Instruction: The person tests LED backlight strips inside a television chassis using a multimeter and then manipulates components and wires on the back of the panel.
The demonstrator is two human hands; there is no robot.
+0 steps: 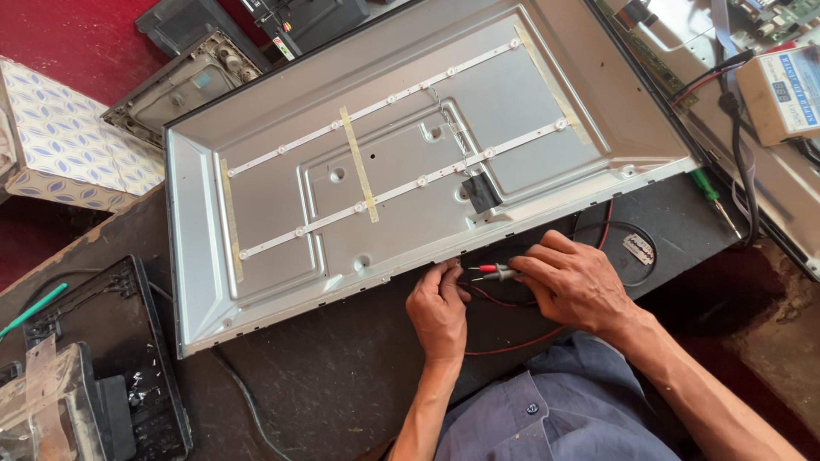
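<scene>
we see metal panel (410,162) flat on dark counter (342,376) | left hand (438,309) at panel's near edge, fingers curled on rim, holding nothing we can tell | right hand (574,283) just right of it, fingers closed on red probe (489,269) and black probe (497,277), tips toward panel edge

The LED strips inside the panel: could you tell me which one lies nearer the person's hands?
The lower LED strip, running just above the left hand and right hand; the upper strip lies farther up.
</scene>
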